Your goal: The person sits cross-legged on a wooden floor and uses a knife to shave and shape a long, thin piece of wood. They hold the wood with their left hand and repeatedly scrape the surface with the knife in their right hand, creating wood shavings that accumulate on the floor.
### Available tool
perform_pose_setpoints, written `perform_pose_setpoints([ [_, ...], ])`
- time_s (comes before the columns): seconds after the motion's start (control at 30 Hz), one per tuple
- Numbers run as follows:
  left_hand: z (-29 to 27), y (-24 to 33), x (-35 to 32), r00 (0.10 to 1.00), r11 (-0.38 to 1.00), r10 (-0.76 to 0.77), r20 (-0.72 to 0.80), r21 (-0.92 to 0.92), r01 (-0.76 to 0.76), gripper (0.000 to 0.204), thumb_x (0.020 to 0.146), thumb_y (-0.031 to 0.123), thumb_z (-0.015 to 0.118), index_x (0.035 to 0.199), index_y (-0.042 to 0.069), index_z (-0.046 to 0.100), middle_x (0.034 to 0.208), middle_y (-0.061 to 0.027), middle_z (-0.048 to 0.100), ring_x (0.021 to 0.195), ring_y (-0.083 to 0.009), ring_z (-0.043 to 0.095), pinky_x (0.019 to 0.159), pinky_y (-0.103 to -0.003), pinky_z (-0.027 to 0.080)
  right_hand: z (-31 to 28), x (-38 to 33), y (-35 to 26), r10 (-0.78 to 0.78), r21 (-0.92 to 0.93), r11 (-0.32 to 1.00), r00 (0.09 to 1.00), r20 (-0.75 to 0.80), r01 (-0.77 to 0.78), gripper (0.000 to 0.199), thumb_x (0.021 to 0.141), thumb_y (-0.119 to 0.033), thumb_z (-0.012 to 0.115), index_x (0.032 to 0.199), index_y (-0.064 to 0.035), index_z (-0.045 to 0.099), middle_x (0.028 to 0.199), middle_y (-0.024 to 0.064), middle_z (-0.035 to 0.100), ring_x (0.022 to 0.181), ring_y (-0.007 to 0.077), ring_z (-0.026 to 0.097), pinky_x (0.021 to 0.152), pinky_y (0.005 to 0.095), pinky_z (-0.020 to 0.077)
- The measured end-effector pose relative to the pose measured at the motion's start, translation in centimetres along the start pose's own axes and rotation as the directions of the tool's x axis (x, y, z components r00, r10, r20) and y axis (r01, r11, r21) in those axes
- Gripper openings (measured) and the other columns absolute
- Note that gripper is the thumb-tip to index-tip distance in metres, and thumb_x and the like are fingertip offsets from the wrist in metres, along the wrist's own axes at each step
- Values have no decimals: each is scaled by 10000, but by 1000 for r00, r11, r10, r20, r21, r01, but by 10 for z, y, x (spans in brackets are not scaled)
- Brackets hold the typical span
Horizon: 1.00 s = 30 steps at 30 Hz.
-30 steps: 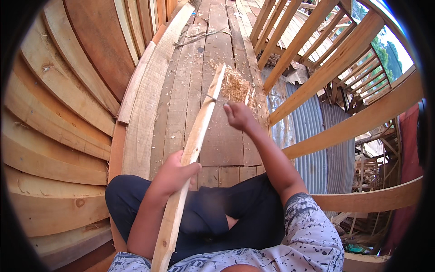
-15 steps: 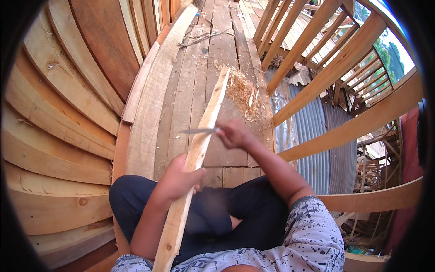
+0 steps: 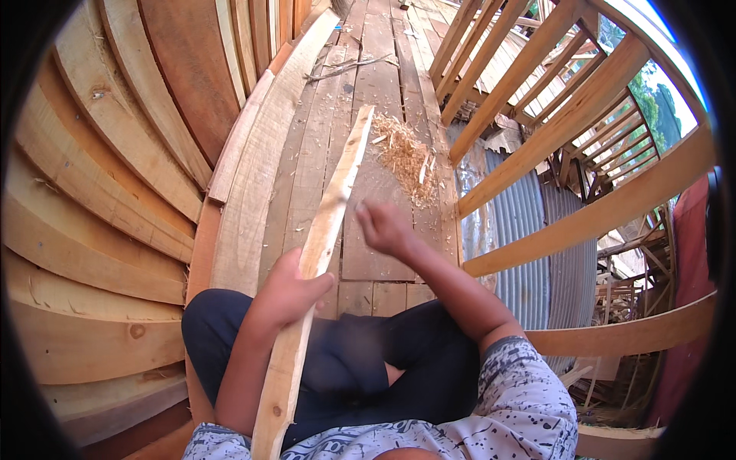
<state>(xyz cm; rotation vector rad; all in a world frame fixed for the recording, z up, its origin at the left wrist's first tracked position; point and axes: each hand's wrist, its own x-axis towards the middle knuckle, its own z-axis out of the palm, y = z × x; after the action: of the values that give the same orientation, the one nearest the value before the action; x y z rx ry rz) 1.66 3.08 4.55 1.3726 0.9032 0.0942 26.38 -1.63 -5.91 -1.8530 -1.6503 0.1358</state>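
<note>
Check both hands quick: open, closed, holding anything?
Left hand: closed around the wooden strip.
Right hand: closed; anything held is too blurred to tell.

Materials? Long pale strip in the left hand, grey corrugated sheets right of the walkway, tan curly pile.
Long pale strip: unfinished wood; knots and grain show.
Grey corrugated sheets: probably metal, seemingly unpainted; dull sheen on ridges.
Tan curly pile: likely raw wood shavings; thin curls.

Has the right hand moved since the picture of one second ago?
Yes: judged against the shavings pile on the floorboards, the right hand has moved farther away, toward the person's lap.
</note>
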Motion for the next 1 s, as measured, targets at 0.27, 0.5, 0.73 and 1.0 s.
perform_pose_setpoints([
  [0.27,-4,-3,2,1000,1000,2,-1,-17,-2,412,861,127,679,1201,-53,531,847,-90,645,583,-131,607,546,-293,509,2,2,-4,43,16,999,999,31,-44,280,957,-273,545,784,-52,554,614,212,578,618,410,613,565,494,473],
  [0.5,8,-3,0,999,1000,30,28,0,-30,367,888,146,678,1156,-53,527,783,-52,592,563,-106,577,513,-279,501,-5,17,45,9,-30,999,999,-40,-10,250,969,-205,513,778,-49,558,592,186,546,546,394,570,536,489,450],
  [0.73,10,-4,1,999,1000,-12,53,-16,13,393,860,127,687,1176,-54,540,861,-96,655,601,-131,614,555,-291,519,-2,8,24,-34,-25,999,996,-79,32,310,997,-275,507,797,-50,587,569,161,560,497,360,557,530,490,450],
  [1.0,15,-2,-3,995,997,78,69,-28,-76,388,881,143,691,1171,-50,519,786,-45,584,551,-106,574,492,-276,498,-19,16,72,-99,-52,994,989,-109,94,284,973,-269,514,782,-61,533,564,175,512,509,389,551,507,494,426],
])
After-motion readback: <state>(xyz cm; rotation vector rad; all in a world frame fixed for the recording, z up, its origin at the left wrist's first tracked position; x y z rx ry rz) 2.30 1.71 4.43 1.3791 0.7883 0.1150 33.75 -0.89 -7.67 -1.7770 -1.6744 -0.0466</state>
